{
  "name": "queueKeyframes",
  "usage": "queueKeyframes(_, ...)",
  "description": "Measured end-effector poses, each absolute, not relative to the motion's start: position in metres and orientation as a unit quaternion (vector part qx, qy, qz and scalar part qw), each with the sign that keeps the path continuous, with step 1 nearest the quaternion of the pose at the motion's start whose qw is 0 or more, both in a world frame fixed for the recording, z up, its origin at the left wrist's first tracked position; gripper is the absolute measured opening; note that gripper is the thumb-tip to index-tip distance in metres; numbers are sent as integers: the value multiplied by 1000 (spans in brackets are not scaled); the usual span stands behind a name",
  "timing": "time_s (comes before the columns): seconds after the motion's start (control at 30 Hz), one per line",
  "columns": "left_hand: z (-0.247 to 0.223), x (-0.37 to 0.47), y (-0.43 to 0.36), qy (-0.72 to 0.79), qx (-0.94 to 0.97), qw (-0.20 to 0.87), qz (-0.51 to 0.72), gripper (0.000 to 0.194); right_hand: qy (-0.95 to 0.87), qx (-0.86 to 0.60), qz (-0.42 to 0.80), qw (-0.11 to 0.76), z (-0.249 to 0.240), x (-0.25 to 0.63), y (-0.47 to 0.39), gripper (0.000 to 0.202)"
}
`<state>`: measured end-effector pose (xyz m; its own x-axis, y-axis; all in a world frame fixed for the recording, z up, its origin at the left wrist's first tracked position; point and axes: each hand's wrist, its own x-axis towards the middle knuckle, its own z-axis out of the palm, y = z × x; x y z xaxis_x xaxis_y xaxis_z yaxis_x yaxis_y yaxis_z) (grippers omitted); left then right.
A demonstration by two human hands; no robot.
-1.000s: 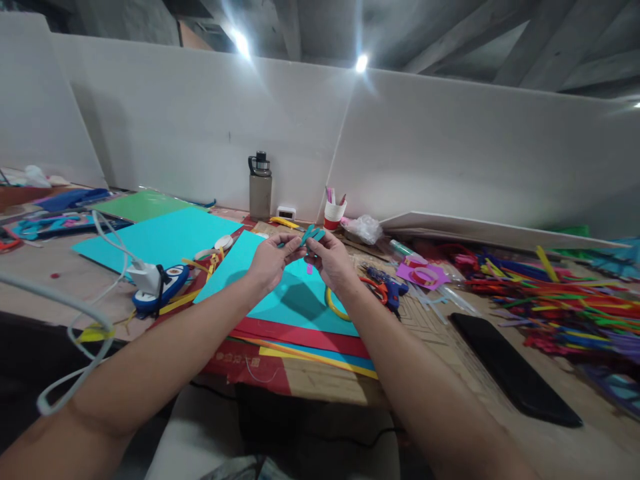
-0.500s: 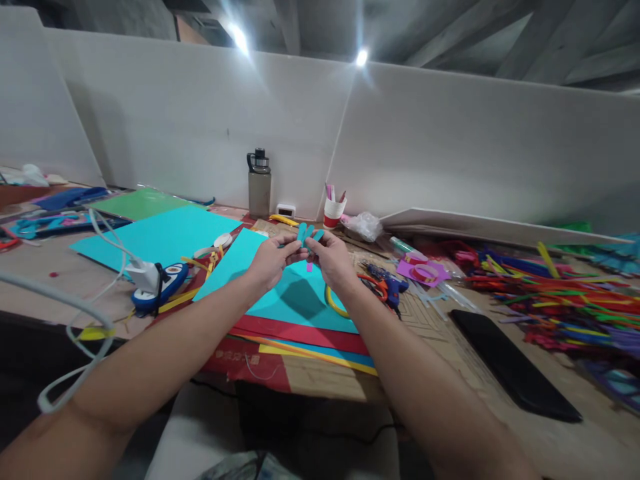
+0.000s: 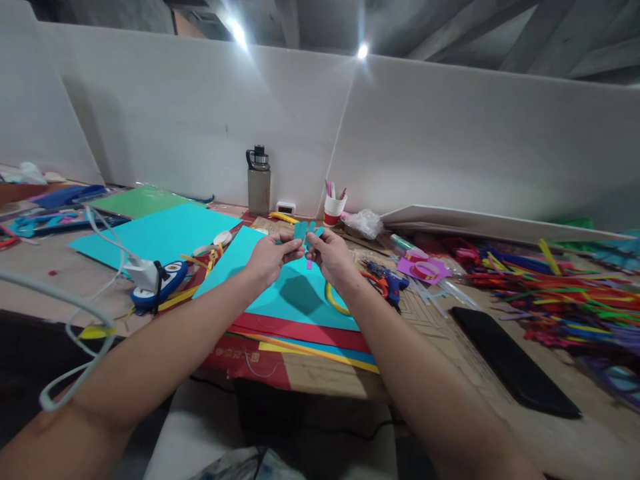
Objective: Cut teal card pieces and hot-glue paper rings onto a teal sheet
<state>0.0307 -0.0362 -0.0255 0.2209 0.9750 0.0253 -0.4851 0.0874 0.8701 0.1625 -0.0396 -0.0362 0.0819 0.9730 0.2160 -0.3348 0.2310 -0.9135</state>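
Small teal pieces with rounded ends (image 3: 301, 231), like craft strips, stand up between my fingertips over the table. My left hand (image 3: 273, 259) pinches the left one between thumb and fingers. Close beside it, my right hand (image 3: 329, 255) pinches the ones on the right. Whether the pieces are joined cannot be made out, as my fingers cover their lower ends. A small pink bit (image 3: 309, 265) shows just below the fingertips. Beneath both hands lies a bright blue sheet (image 3: 260, 303), with a yellow curved loop (image 3: 334, 301) near my right wrist.
A blue glue gun (image 3: 395, 283) lies right of my right forearm, near a black slab (image 3: 515, 363) and heaped coloured pipe cleaners (image 3: 560, 293). On the left is a power strip (image 3: 165, 287) with a white cable. A bottle (image 3: 259, 187) and pen cup (image 3: 335, 208) stand behind.
The teal piece in my left hand has turned and shows a broader face. My fingertips have shifted slightly on the pieces; the table things keep their places.
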Motion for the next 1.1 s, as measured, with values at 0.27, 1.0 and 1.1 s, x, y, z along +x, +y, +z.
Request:
queueKeyframes(0.27,-24,31,-37,321,414,653,547,20,-473,-362,509,621,-33,162,-45,32)
queueKeyframes(1.0,-26,30,-34,312,428,632,566,9,-458,-325,562,608,-31,162,-47,40)
queueKeyframes(1.1,-28,30,-33,302,435,629,569,13,-461,-325,561,606,-31,162,-48,40)
